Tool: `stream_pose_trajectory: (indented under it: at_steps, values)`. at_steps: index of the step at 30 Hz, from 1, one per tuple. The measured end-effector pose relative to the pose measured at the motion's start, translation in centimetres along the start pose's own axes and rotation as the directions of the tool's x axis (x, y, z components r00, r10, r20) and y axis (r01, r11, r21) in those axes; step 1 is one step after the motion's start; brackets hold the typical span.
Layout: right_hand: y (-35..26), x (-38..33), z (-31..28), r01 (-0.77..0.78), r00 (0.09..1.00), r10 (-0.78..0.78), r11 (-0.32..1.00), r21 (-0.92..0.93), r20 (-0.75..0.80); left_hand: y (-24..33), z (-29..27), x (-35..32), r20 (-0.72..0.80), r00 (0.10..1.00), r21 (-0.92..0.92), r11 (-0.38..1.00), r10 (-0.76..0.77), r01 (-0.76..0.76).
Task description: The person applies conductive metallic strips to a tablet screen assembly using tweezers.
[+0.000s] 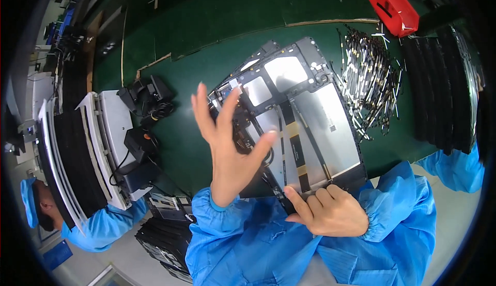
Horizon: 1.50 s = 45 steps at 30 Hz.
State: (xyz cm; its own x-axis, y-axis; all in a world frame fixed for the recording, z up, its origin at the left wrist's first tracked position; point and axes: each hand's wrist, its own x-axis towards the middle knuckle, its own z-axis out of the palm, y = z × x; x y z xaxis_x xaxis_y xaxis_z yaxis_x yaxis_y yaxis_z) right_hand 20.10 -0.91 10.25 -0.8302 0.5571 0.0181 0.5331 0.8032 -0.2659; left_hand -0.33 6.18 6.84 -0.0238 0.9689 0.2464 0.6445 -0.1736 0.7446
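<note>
L hand (229,164) spread over panel (330,144), R hand (333,213) curled at panel's btm edge, pinch unclear; thin strips (369,74) right of panel poss. snag if it swivels!

No wording is legible; a small dark square code (332,128) marks the silver panel (328,142).

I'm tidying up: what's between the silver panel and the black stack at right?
A loose pile of thin strips on the green table, shown in the head view.
</note>
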Motion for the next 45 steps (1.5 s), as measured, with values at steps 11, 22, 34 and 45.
stream_pose_trajectory:
  at_steps: [11,22,34,45]
  values:
    - [7.8,-2.3,-3.2,-0.396,0.822,0.551,0.735,0.551,-0.144,1.6,0.5,-11.9,-0.025,0.989,0.044,0.989,-0.143,0.144]
    - [9.7,-4.8,-2.1,-0.086,0.912,0.407,0.311,0.946,-0.051,6.1,2.7,-15.0,-0.141,0.910,-0.504,0.819,-0.390,0.273]
    - [12.4,-7.0,-3.9,0.208,0.763,0.538,0.320,0.924,-0.358,8.6,-0.8,-0.7,0.009,0.933,-0.790,0.569,-0.360,0.228]
    - [10.2,-11.5,0.3,-0.175,0.600,0.782,0.333,0.926,-0.167,-8.1,2.6,30.2,0.142,0.889,-0.856,0.397,-0.435,0.331]
